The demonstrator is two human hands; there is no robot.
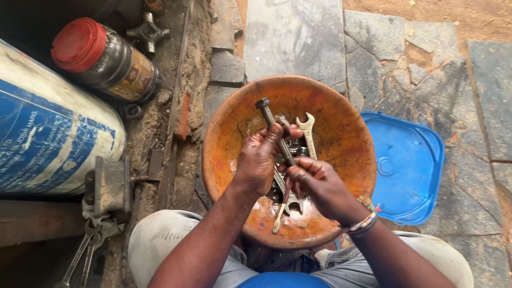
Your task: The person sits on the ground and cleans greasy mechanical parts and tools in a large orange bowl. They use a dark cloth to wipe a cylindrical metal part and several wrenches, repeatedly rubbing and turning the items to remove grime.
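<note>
The fingers (278, 129) of the left hand (258, 160) are curling tight around the upper shaft of a long dark steel bolt (274, 128), while the right hand (320, 184) is pinching its lower end between narrow fingers — the bolt is slanting above a round rusty-orange metal basin (341, 122). Inside the basin, silver open-ended spanners (307, 133) are lying under the hands. Just beside the basin's right edge a blue plastic lid (408, 165) is resting on grey stone paving (298, 37). Further left, a red-capped dark jar (106, 58) is lying near a blue-and-white drum (48, 133).
</note>
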